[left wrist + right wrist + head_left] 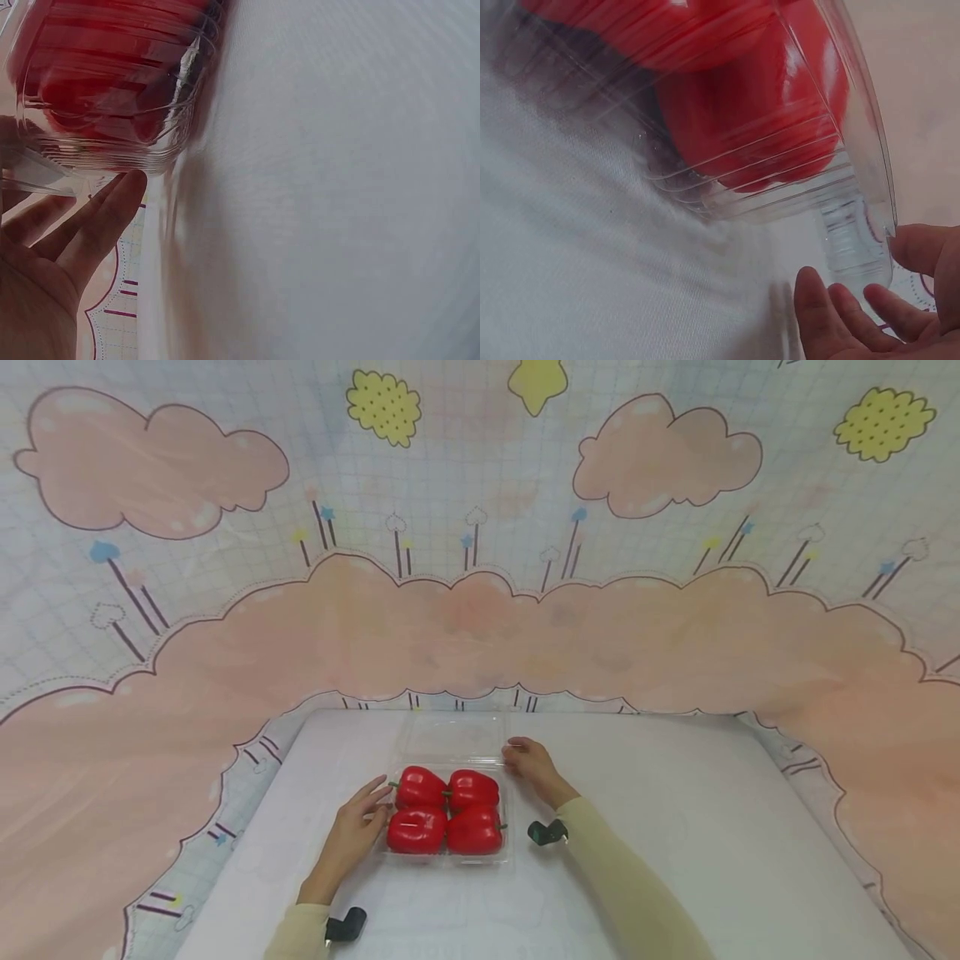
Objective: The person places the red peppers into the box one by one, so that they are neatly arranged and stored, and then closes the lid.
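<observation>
Several red bell peppers (pixel 416 833) sit in two rows inside a clear plastic clamshell box (pixel 480 860). Its lid (pixel 453 737) lies folded back on the far side. Along the box's left side is my left hand (pixel 351 835), fingers extended; in the left wrist view its fingertips (pixel 133 184) come up to the box's ribbed corner. My right hand (pixel 536 768) is at the far right corner, by the hinge. In the right wrist view its thumb (pixel 915 246) touches the rim, while the other fingers stand spread and loosely bent near the lid.
The box stands on a white table (pixel 675 793) that reaches back to a cartoon-patterned cloth (pixel 480 635). Dark wrist-camera mounts (pixel 547 832) stick out from both sleeves, close to the tabletop.
</observation>
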Demonstrator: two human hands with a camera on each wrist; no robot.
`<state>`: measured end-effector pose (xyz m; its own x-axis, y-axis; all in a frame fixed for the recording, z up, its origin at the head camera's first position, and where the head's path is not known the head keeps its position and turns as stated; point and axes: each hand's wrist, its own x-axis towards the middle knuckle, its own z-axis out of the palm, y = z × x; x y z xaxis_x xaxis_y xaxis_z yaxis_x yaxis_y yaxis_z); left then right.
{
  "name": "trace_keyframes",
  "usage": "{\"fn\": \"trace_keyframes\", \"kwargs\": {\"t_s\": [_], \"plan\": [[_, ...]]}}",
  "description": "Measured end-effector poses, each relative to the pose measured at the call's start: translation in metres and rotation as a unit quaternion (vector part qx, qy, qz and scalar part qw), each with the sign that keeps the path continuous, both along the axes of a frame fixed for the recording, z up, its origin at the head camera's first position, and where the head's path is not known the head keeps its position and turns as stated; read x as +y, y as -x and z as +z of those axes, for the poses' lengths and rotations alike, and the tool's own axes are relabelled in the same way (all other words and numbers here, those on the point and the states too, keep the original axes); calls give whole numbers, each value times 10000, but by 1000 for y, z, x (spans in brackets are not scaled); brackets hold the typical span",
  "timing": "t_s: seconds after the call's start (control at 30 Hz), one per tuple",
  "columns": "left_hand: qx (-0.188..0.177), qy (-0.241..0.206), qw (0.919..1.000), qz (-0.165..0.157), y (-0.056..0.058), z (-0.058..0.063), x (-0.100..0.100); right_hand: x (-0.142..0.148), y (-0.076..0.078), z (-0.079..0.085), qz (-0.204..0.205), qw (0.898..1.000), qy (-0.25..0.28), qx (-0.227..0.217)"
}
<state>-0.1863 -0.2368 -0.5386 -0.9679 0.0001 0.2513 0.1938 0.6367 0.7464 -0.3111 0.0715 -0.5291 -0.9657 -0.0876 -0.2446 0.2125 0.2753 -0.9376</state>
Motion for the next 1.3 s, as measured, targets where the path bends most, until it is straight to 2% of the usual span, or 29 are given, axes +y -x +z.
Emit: {"fn": "trace_keyframes", "kwargs": {"t_s": [0.23, 0.77, 1.0, 1.3], "plan": [[10, -66, 10000, -45, -1, 0, 1, -1, -1, 1, -166, 9997, 202, 0], [-59, -9, 10000, -27, -1, 3, 2, 3, 0, 2, -80, 9954, 847, 432], [-128, 34, 9999, 10, -2, 4, 3, 4, -3, 6, -69, 9948, 854, 543], [-208, 2, 9998, -26, -3, 5, 2, 4, -4, 11, -102, 9873, 1429, 692]]}}
